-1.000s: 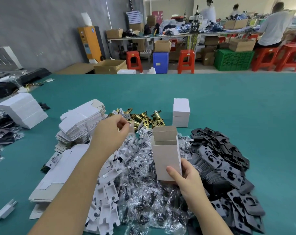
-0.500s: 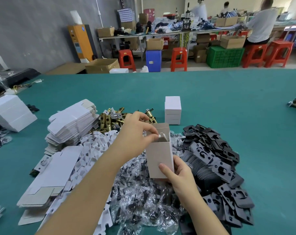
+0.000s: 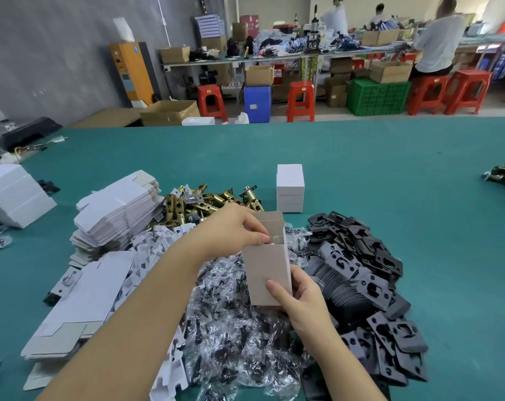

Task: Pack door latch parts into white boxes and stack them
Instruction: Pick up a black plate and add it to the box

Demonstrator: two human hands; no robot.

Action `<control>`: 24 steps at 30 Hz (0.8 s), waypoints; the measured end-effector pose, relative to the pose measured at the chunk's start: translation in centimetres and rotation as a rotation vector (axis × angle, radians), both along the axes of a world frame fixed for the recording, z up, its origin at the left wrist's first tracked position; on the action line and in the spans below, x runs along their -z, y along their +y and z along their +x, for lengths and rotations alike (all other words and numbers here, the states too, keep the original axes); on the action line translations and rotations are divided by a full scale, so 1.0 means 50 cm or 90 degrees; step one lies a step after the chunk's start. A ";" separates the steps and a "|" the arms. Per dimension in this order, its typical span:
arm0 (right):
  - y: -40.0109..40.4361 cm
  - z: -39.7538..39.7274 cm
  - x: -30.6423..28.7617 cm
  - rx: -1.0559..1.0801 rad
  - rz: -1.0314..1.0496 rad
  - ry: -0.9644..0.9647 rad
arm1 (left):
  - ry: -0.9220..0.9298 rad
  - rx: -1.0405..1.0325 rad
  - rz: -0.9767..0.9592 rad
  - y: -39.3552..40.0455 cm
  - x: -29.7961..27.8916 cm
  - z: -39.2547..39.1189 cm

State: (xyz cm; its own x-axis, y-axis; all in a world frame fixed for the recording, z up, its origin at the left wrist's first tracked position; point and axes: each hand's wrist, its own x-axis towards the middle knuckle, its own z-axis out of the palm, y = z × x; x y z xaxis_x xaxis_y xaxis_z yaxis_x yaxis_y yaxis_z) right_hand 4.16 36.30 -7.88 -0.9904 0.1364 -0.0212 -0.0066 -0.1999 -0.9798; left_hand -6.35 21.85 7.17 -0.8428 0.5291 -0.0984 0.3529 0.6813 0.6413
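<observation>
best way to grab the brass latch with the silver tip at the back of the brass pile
Take the brass latch by its round barrel, coming down from above on its far right side. It lies on top at the pile's right edge, silver tip raised and pointing up-left, with bare green table beside it. The left hand and the open box crowd its near side.

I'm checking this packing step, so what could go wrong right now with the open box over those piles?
1. The right hand holds the open box only near its bottom, so it could tip while the left hand pushes a small white piece in at the mouth.
2. A dropped piece would vanish into the clear bags underneath.
</observation>
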 end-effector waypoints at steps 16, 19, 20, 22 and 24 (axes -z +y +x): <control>0.001 0.001 -0.004 0.007 0.002 -0.012 | 0.067 0.024 0.006 -0.002 0.014 -0.001; 0.001 -0.001 -0.001 0.016 -0.003 -0.018 | 0.126 -0.019 0.031 0.003 0.015 0.000; 0.001 -0.001 -0.002 0.018 -0.003 -0.022 | 0.169 -0.032 0.043 0.006 0.015 0.003; 0.000 -0.003 0.001 0.016 0.006 -0.034 | 0.292 -0.051 0.061 0.019 0.011 0.012; -0.001 -0.002 -0.003 0.017 0.009 -0.034 | 0.458 -0.043 0.037 0.044 0.008 0.032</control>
